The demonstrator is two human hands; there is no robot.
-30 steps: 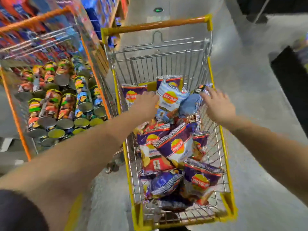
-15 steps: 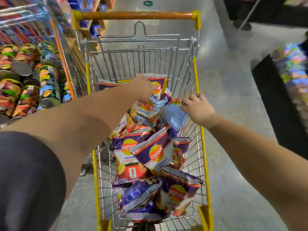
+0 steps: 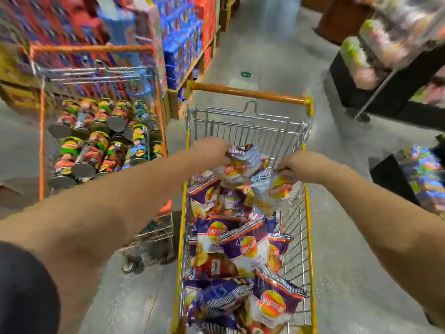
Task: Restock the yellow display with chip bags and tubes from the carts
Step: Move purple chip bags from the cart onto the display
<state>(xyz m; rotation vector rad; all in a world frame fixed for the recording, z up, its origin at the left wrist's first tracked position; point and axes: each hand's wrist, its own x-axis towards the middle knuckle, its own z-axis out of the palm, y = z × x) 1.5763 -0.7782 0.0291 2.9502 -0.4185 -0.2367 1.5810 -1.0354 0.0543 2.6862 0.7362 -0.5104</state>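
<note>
- The left hand (image 3: 212,150) is curled round the top edge of a pale chip bag (image 3: 237,168), lifted over the far end of the yellow-framed cart (image 3: 309,237); the fingers are tucked under the crinkled foil and hard to count.
- The right hand (image 3: 298,166) pinches the top of a second pale bag (image 3: 280,189), which hangs just inside the cart's right rim; its fingertips are lost behind the knuckles.
- Beneath both hands the cart is heaped with purple chip bags (image 3: 231,239), overlapping so the lower ones are mostly buried; the nearest bags run off the bottom edge.
- Both forearms reach in from the near side, and a dark sleeve (image 3: 24,290) blocks the near left corner.
- To the left stands an orange-framed cart (image 3: 42,141) stacked with chip tubes (image 3: 113,133) lying on their sides; their labels are smeared by blur.
- Far left, shelves of blue and red boxes (image 3: 183,32) are blurred too.
- Bare grey floor (image 3: 265,44) opens beyond the carts and down the right side.
- Dark display stands (image 3: 385,92) with blurred goods crowd the right edge.
</note>
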